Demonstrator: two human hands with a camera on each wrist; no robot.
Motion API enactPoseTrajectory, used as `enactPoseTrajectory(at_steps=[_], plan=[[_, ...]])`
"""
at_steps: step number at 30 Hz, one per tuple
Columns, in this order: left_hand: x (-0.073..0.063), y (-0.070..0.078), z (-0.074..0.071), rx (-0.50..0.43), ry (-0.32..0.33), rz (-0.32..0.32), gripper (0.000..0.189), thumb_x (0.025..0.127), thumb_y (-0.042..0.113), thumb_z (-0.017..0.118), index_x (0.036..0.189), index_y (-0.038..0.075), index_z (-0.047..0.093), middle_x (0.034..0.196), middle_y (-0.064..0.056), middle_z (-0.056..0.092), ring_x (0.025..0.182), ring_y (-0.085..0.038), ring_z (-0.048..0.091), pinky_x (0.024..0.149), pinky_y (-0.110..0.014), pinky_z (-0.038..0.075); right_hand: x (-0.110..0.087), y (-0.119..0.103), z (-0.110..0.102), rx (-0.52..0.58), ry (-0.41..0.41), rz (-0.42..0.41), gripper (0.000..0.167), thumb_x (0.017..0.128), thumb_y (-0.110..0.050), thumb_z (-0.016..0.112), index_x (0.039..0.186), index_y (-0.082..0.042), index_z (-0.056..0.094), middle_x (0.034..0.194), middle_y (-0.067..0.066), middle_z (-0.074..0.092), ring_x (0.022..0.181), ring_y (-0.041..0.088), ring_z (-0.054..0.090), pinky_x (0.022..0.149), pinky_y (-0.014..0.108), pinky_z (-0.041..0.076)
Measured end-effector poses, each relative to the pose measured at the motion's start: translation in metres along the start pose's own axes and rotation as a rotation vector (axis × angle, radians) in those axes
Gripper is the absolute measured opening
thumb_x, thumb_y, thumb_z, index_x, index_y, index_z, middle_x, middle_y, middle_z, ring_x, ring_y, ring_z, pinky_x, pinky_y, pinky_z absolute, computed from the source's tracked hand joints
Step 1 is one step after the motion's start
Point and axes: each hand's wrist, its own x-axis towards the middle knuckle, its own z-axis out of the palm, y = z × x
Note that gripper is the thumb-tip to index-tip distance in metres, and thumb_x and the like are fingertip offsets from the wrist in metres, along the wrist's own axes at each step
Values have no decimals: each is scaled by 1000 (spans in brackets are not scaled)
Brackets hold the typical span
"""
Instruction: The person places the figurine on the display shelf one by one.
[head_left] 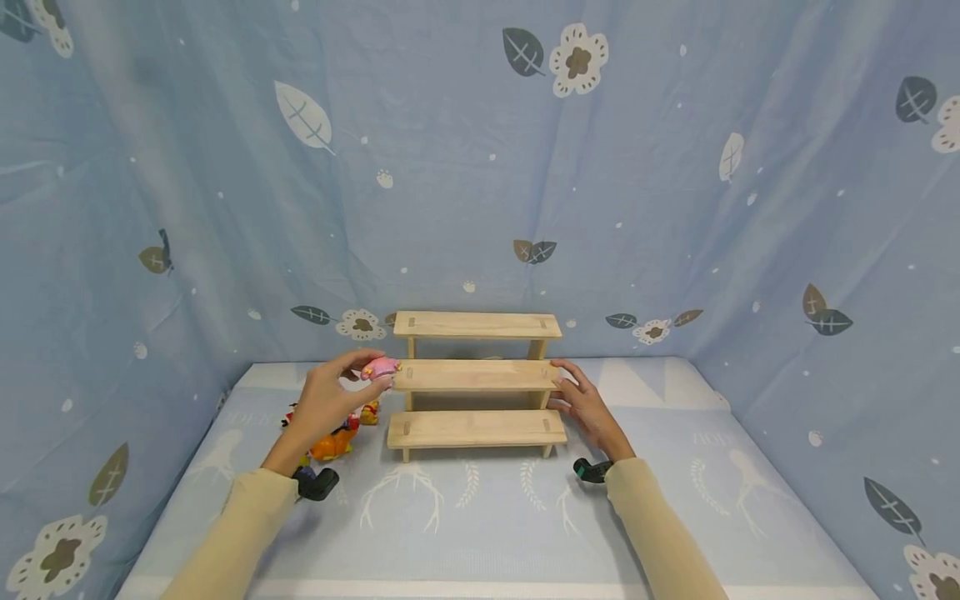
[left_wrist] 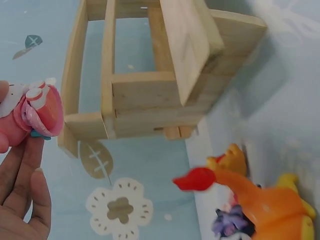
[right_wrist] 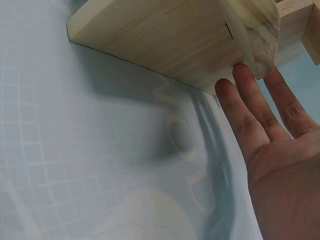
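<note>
My left hand point(head_left: 330, 398) holds a small pink toy figure point(head_left: 381, 367) between thumb and fingers, at the left end of the middle shelf point(head_left: 476, 376). In the left wrist view the pink figure point(left_wrist: 47, 112) shows white and light blue parts. A three-tier wooden stand point(head_left: 476, 428) stands upright on the cloth. At the other end of that middle shelf, my right hand point(head_left: 591, 410) grips the board's end, one finger over the top and others below. The right wrist view shows three fingers point(right_wrist: 250, 112) against the wood; the thumb is hidden there.
Several toy figures lie left of the stand, partly behind my left forearm: an orange one point(head_left: 332, 446) and a yellow bear with red point(head_left: 370, 412) among them. Blue patterned cloth point(head_left: 465, 167) hangs behind and at both sides. Pale cloth point(head_left: 480, 533) covers the table.
</note>
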Motion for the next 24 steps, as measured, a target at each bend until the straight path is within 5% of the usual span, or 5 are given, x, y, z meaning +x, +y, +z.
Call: enactPoseTrajectory(at_steps=[11, 19, 24], plan=[[23, 10, 19, -92, -21, 72, 44, 87, 27, 86, 127, 16, 71, 113, 3, 73, 93, -15, 61, 81, -29, 50, 0, -2, 0, -5, -5, 1, 58, 106, -36, 59, 158, -21, 37, 153, 22, 42, 126, 40, 56, 107, 62, 42], [38, 23, 38, -164, -47, 71, 41, 88, 29, 85, 125, 21, 71, 113, 6, 73, 95, -15, 62, 86, -47, 52, 0, -1, -1, -8, 2, -4, 55, 108, -33, 57, 157, -20, 38, 152, 22, 43, 130, 46, 52, 107, 63, 43], [45, 30, 51, -189, -71, 71, 42, 87, 29, 86, 126, 19, 72, 111, 4, 73, 93, -18, 63, 83, -41, 52, -1, -1, 0, -7, -10, 6, 57, 108, -34, 56, 159, -19, 35, 154, 23, 41, 131, 48, 50, 108, 63, 41]])
